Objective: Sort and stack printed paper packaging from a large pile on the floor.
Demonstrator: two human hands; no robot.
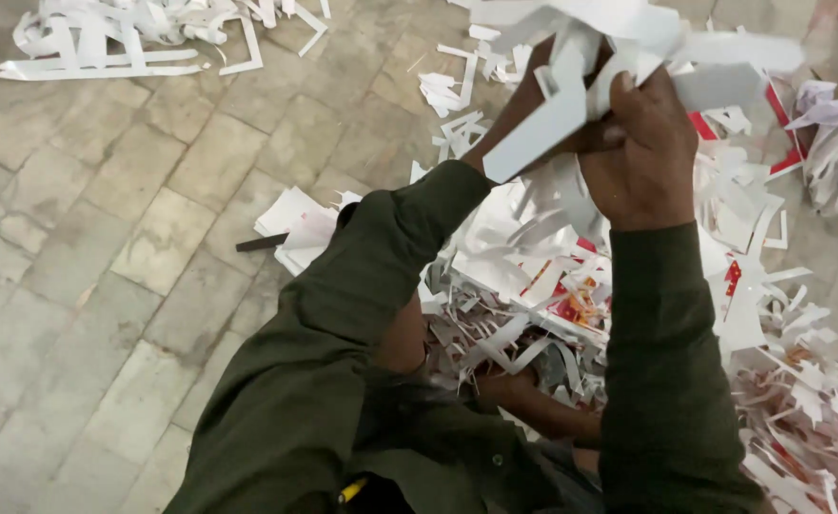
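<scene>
Closest to the lens, two dark olive-green long sleeves point(343, 362) run up from the bottom edge, with a small yellow pen-like tip point(352, 490) poking out near the hem; bare knees show between them, which suggests the person sits or squats low so that the scraps stay within reach; just beyond the knees a loose heap of white paper offcuts with red printed bits point(552, 305) lies on the grey stone-tiled floor point(105, 247), spread out to the right, probably because cuttings drop where the work is done; above that heap both hands are raised close together; the right hand point(642, 157) is closed around a bunch of white cut paper strips point(571, 86), back of the hand toward the camera, thumb pressed over the top so the strips do not slide; the left hand point(533, 95) is mostly hidden behind the same bunch, and it seems to grip it from the far side, though its fingers cannot be made out; the bunch is thus held in the air, well above the floor heap; farther left, a flat dark strip point(262, 243) lies beside some white sheets; farthest off, at the top left, a separate pile of white frame-like paper cuttings point(133, 43) rests on the tiles, kept apart from the main heap.
</scene>
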